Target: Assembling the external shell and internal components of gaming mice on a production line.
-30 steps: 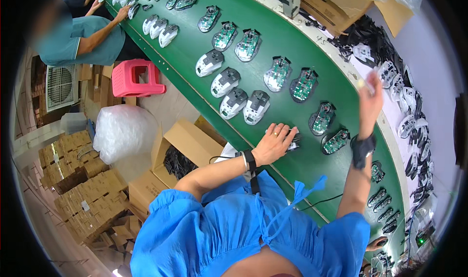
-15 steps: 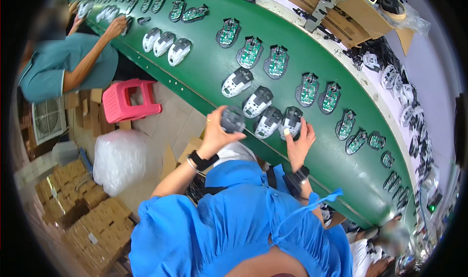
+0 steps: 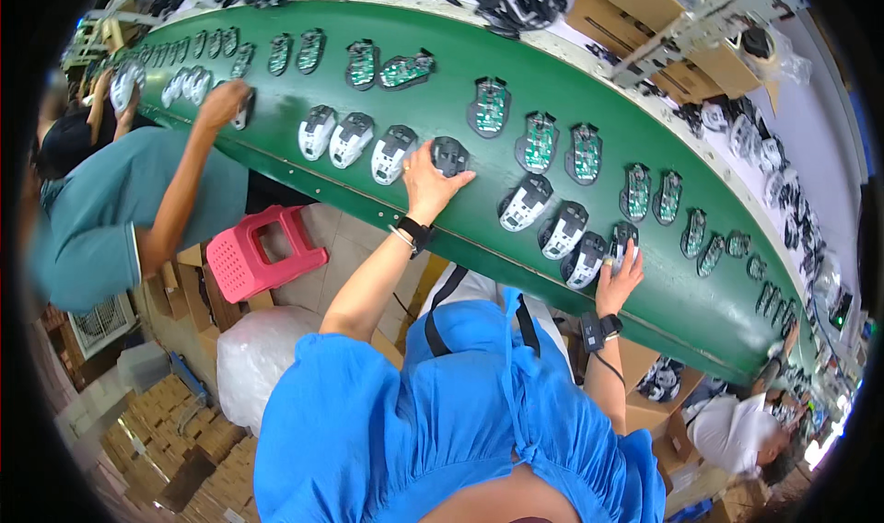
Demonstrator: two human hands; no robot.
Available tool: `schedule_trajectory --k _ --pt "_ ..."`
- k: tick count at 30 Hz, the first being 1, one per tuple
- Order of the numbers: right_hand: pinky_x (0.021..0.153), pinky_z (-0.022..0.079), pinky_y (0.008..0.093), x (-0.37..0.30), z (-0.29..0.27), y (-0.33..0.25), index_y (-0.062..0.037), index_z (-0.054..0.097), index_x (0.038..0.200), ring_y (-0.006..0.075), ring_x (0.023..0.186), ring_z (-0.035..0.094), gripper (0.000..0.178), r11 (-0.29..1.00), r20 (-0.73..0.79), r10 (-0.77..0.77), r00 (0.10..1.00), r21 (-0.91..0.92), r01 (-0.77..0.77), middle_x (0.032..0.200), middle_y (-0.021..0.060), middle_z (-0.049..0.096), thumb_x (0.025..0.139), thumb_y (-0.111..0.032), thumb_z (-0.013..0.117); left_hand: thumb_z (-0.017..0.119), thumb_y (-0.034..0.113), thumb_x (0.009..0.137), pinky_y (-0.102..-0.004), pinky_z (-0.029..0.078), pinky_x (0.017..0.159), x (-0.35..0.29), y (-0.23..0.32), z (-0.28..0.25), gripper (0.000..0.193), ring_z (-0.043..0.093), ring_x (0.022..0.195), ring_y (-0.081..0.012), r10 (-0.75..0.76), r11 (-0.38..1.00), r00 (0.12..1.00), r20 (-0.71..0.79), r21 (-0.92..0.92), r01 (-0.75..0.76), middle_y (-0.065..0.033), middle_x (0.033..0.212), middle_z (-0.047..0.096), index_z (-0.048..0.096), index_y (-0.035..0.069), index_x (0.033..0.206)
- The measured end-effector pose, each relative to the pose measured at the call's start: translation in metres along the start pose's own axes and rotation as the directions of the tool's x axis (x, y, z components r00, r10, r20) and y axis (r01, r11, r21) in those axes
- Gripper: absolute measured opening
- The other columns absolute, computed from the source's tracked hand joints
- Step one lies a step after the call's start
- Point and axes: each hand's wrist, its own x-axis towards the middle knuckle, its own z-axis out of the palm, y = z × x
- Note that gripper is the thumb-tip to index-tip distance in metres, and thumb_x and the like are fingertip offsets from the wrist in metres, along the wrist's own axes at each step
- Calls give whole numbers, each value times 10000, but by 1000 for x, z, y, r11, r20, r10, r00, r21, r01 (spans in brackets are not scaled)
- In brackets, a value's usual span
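My left hand has its fingers closed round a dark computer mouse at the green bench's surface, at the right end of a row of white-and-black mice. Further right, my right hand grips the near end of another mouse, thumb on one side and fingers on the other. Just left of it are several white-and-black mice, among them one almost touching it. Beyond both hands lie open mouse bases with green circuit boards.
The green bench curves across the view, with more bases along its far side. A co-worker in a teal top works at the left. A pink stool, a clear plastic bag and cardboard boxes stand below. Dark parts are heaped behind.
My left hand has carried the dark mouse from the bench's near edge onto the bench, beside the white-and-black row. My right hand stays on its mouse. The whole view has shifted.
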Motion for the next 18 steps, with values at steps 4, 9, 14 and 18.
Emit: schedule_trajectory --k 4,9,14,18 --pt "1037 329 402 -12 -4 -26 -37 380 1412 325 1249 405 600 888 -106 182 978 444 -117 1381 191 425 847 -79 575 876 408 558 -487 369 982 -1 -3 -13 985 451 1153 -404 21 998 1000 -1 62 -21 -224 1224 507 412 -14 1318" --pt "1052 281 499 -11 27 -86 -145 396 1417 413 1234 358 731 989 -62 13 998 147 -4 1397 217 357 759 -243 701 788 385 707 -513 292 1041 -5 4 -11 904 338 1261 -449 201 978 980 -4 60 -200 -285 1350 370 336 48 1415" --pt "1021 318 493 -7 33 -97 -131 385 1424 409 1223 385 814 993 -70 58 996 108 -50 1366 230 379 709 -220 763 757 443 687 -591 160 1089 -27 78 -3 650 225 1382 -411 606 765 701 375 -37 -642 -178 1494 282 546 287 1282" --pt "1010 325 502 -8 42 -130 -132 375 1430 411 1217 381 805 992 -52 75 996 102 -70 1353 222 386 723 -199 753 689 335 798 -593 186 1088 -24 65 29 583 265 1375 -378 590 742 642 490 -16 -670 -171 1496 276 487 250 1339"
